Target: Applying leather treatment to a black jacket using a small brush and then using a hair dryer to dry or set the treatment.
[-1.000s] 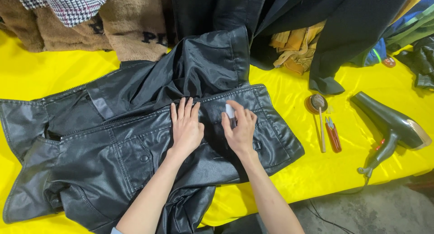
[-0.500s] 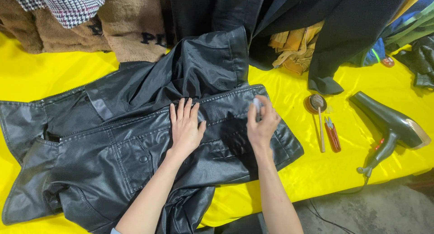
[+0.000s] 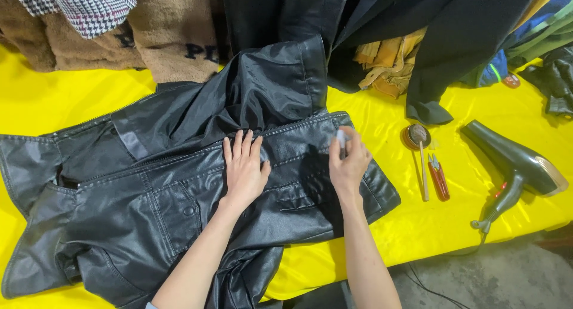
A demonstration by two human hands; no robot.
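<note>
Head view: my left hand lies flat on the black leather jacket, fingers spread. At 3 o'clock of it, my right hand has its fingers pinching a small pale object against the jacket's edge. The jacket sprawls over the yellow surface. Farther at 3 o'clock lie a small red snipper and a dark hair dryer. At 12 o'clock, clothes are piled.
</note>
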